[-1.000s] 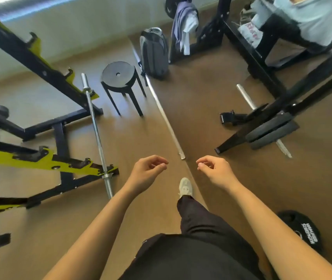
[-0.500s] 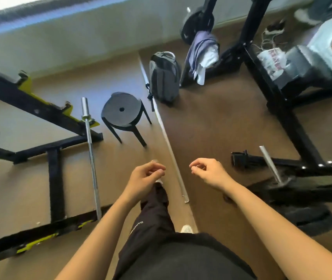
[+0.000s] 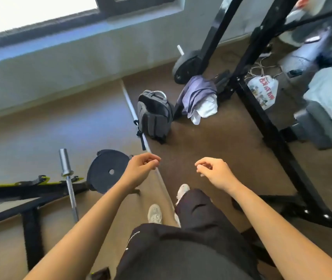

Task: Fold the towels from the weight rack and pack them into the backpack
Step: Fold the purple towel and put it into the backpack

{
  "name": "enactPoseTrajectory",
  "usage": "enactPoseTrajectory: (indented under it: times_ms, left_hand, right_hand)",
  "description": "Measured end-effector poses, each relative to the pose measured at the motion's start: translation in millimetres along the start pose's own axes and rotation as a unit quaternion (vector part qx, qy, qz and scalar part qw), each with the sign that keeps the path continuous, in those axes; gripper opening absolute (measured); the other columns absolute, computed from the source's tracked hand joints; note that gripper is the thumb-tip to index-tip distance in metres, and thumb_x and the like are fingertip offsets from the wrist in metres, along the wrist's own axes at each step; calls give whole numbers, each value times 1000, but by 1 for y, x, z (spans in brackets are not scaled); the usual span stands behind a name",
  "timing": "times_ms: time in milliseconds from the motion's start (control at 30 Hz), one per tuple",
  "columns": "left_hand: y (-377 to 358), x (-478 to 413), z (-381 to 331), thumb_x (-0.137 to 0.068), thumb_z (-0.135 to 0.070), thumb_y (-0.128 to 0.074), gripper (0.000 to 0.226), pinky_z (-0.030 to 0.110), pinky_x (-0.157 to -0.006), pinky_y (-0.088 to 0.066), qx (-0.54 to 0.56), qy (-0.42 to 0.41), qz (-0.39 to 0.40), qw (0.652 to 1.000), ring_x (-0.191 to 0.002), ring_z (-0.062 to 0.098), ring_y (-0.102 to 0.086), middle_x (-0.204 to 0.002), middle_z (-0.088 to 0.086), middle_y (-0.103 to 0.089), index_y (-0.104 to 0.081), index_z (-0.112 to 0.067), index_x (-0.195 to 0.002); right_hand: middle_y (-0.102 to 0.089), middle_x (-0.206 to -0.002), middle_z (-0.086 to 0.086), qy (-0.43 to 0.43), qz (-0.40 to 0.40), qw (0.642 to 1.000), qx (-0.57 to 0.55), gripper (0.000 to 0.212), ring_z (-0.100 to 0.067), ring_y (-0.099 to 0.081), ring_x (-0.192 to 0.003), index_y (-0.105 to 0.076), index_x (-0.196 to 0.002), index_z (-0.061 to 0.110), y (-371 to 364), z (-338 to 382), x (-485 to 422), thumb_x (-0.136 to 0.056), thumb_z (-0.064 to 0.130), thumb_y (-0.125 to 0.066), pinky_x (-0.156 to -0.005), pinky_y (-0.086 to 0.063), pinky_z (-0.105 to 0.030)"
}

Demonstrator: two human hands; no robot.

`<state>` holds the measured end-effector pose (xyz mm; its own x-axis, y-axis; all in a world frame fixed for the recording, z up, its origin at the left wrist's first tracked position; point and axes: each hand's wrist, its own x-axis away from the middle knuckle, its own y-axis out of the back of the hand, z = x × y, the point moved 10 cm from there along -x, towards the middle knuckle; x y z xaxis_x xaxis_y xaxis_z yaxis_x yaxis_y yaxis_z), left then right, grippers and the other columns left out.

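Observation:
A purple towel and a white towel hang bunched over the low part of the black weight rack. Just left of them a grey backpack stands upright on the floor. My left hand and my right hand are held out in front of me, well short of the backpack and towels. Both hands have loosely curled fingers and hold nothing.
A black round stool stands left of my left hand, beside a steel barbell on a black and yellow frame. A black rack frame runs along the right. A person sits on a bench at the far right.
I have walked forward: the backpack, towels and stool are nearer and lower in view. My hands keep the same curled pose in front of me.

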<state>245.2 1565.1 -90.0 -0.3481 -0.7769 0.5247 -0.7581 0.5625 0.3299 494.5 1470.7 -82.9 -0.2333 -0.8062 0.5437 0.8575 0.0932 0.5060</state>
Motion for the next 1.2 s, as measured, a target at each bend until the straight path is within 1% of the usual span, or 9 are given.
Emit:
enactPoseTrajectory:
  times_ms: [167,300,367,500,633,900,1033,1100,1200]
  left_hand:
    - [2,-119,-38,-99,-27,-64,13,35,-89,-59,-2,26,13,1000,-93,11,-72,-92,-7,-78,-76,-32,-98]
    - [-15,-207,-63,-99,-17,-62,17,26,-79,-52,37,70,-12,997,-89,12,-70,-90,-3,-76,-75,-27,-94]
    - [-28,-249,-66,-98,-15,-61,17,28,-80,-54,60,104,-15,993,-88,16,-70,-88,-1,-76,-76,-23,-94]
    - [-51,-324,-70,-92,-19,-63,15,43,-90,-61,85,139,-5,987,-96,28,-73,-90,6,-78,-78,-18,-94]
    - [-65,-383,-68,-90,-13,-63,17,48,-94,-59,66,157,20,985,-92,28,-74,-85,2,-79,-78,-20,-90]
    - [-61,-454,-98,-94,-14,-60,17,38,-92,-57,33,149,41,987,-80,15,-68,-85,-1,-77,-75,-21,-91]
    - [-72,-464,-112,-95,-17,-63,13,41,-93,-58,22,134,55,989,-86,19,-69,-89,-2,-75,-75,-18,-98]
    - [-76,-467,-121,-94,-21,-65,18,39,-96,-54,-5,105,44,993,-96,18,-66,-104,-3,-71,-71,-21,-110]
    - [-79,-472,-148,-86,-31,-68,53,42,-110,-43,-36,12,11,999,-127,25,-54,-138,7,-59,-59,-20,-137]
  right_hand:
    - [-76,-84,-7,-31,6,999,-26,12,-28,-74,-82,-76,-94,11,43,2,-147,-92,13,-65,-85,-60,-42]
    - [-74,-82,-4,-71,36,996,35,13,-24,-74,-80,-74,-87,13,71,-10,-285,-93,17,-63,-85,-60,-40]
    - [-73,-85,-12,-81,42,993,73,16,-32,-72,-86,-73,-84,11,89,-13,-350,-92,18,-62,-81,-57,-37]
    - [-67,-117,-16,-54,7,976,211,26,-36,-63,-110,-69,-114,10,133,-4,-455,-91,22,-65,-89,-49,-35]
    - [-48,-133,-12,-20,-39,960,278,42,-36,-59,-111,-51,-131,18,157,4,-520,-93,25,-66,-90,-54,-44]
    - [-61,-109,-13,39,-25,910,412,8,-36,-53,-106,-63,-100,13,157,11,-556,-97,14,-55,-85,-45,-44]
    - [-67,-100,-9,55,-56,933,350,11,-32,-57,-99,-67,-94,14,180,28,-539,-98,19,-59,-87,-50,-46]
    - [-68,-95,-7,69,-66,946,311,10,-29,-60,-93,-65,-92,15,195,39,-522,-98,20,-60,-89,-51,-49]
    - [-69,-90,-5,86,-34,965,247,7,-27,-63,-89,-65,-92,16,209,55,-491,-96,21,-62,-87,-53,-48]
